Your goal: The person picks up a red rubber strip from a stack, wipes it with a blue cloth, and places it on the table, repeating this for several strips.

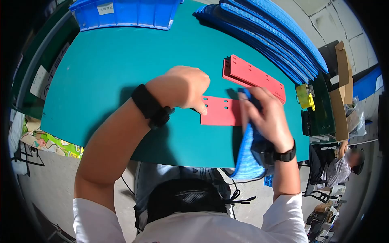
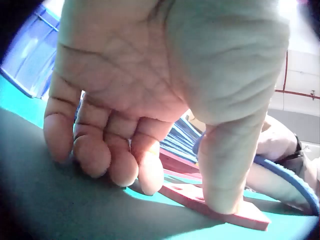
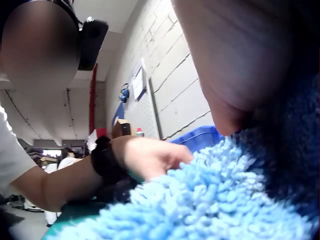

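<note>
A flat red strip with punched holes lies on the green tabletop in front of me. My left hand presses its straight thumb down on the left end of that strip, with the other fingers bent loosely off to the side. In my right hand is a blue mop pad, gripped between thumb and fingers and hanging past the table's front edge. Its shaggy light-blue pile fills the bottom of the right wrist view. The pad and hand cover the strip's right end.
More red strips lie overlapped just behind. A tall stack of blue mop pads leans along the back right. A blue bin stands at the back left. Beyond a yellow object are a cardboard box and another person.
</note>
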### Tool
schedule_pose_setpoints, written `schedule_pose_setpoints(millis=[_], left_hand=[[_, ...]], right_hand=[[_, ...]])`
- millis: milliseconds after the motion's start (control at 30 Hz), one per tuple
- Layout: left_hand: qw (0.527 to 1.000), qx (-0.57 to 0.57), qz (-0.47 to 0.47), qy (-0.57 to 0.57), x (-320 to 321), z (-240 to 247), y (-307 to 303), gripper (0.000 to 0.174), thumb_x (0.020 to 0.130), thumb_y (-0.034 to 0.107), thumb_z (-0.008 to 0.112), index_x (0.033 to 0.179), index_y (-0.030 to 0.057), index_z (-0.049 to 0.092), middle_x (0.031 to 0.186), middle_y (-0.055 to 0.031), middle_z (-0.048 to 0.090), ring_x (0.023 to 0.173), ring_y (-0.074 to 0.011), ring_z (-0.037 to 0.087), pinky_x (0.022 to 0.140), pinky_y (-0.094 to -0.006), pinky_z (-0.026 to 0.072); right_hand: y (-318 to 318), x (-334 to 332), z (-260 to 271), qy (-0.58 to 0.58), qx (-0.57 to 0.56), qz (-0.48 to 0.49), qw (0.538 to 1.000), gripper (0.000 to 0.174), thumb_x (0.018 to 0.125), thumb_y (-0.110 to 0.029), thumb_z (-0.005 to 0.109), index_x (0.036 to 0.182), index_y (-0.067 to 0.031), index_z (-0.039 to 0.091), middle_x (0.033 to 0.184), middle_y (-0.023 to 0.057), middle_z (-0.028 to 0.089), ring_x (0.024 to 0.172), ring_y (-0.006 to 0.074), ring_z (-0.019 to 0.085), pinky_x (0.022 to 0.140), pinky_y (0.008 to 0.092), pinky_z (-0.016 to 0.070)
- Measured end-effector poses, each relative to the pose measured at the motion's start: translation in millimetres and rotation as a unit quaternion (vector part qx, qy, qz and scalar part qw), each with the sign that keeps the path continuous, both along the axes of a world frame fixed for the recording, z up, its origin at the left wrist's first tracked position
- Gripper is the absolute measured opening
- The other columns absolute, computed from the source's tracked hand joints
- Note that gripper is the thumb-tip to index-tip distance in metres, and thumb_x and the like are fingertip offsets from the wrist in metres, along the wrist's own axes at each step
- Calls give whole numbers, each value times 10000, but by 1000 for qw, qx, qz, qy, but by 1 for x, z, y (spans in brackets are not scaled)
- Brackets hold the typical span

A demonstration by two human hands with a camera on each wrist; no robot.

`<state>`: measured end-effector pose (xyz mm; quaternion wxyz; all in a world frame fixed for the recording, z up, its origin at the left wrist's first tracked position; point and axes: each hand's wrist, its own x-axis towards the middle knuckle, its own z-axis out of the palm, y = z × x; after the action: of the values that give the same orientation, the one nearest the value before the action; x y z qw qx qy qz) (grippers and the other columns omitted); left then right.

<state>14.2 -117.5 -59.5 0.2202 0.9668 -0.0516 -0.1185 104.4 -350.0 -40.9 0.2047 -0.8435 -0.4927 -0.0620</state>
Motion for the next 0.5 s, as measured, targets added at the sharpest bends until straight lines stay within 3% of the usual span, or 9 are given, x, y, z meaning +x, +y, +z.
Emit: schedule_pose_setpoints(millis=[67,133,200,300,433,500], left_hand=[[1000,0,-6,-14,-1,-7,3,450,673,389,778,697,-12,577,692,-182,585,722,-364,601,639,-448,463],[989,-16,-13,-147,-4,-20,6,418,656,369,771,690,-2,583,699,-189,591,734,-374,601,643,-456,459],[990,-21,-13,-139,-4,-16,5,404,655,361,766,689,7,574,703,-182,586,741,-374,594,651,-453,456],[990,-53,-6,-130,-6,-17,6,409,666,363,771,693,28,539,722,-160,567,768,-355,577,674,-439,444],[993,-59,-2,-101,-10,-8,6,430,680,375,782,707,31,525,731,-143,561,778,-329,574,672,-420,437],[995,-58,7,-82,-9,-3,4,437,685,382,784,714,28,529,724,-140,560,776,-323,575,666,-415,435]], right_hand=[[29,-18,-5,12,-1,77,997,169,890,-207,633,982,-67,656,896,164,631,791,375,634,675,472,515],[50,-38,-17,40,-47,93,994,165,864,-171,655,995,-71,650,851,150,607,736,378,619,647,456,506],[52,-39,-15,37,-54,81,995,150,871,-183,657,968,-70,644,825,140,584,706,371,613,614,472,501],[36,-22,-22,60,-11,83,995,184,894,-231,628,989,-77,665,837,158,613,743,372,638,655,477,522],[-7,3,-4,129,-45,-30,990,203,907,-239,614,946,-43,651,874,185,651,805,386,628,711,469,496],[-41,26,-17,101,-6,-79,992,202,909,-216,612,949,-18,625,894,198,654,823,398,621,722,447,492]])
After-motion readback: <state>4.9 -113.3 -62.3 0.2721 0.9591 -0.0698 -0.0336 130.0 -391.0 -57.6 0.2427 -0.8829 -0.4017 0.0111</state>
